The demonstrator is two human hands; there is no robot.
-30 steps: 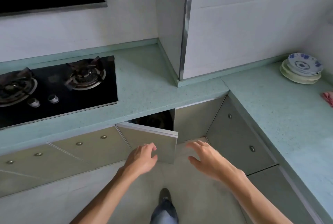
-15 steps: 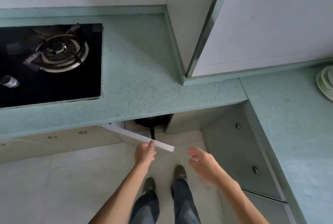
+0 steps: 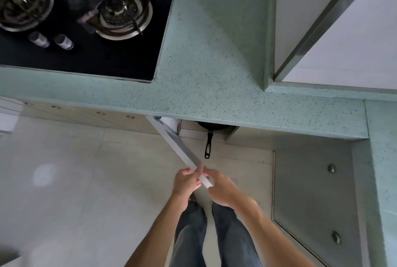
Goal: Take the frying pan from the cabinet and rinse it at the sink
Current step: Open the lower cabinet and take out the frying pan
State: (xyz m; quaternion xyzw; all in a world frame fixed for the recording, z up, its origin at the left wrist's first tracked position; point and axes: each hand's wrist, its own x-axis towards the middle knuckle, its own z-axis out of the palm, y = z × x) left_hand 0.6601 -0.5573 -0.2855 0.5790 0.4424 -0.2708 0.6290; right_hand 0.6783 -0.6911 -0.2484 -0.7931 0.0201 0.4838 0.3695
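A black frying pan (image 3: 211, 126) sits inside the cabinet under the green counter, mostly hidden by the counter edge. Its black handle (image 3: 208, 145) sticks out toward me. The cabinet door (image 3: 176, 144) is swung wide open, seen edge-on from above. My left hand (image 3: 186, 181) grips the door's free end from the left. My right hand (image 3: 221, 188) holds the same end from the right. Both hands are a short way in front of the pan handle, not touching it. No sink is in view.
The green counter (image 3: 214, 73) overhangs the cabinet. A black gas hob (image 3: 86, 25) with two burners lies on it at the left. A white wall unit (image 3: 343, 30) rises at the upper right. Closed grey doors (image 3: 311, 198) stand at the right. My legs are below on the tiled floor.
The door has swung further open, and the pan handle now shows fully. My right hand has come in and closed on the door's end beside my left. The view has tilted further down.
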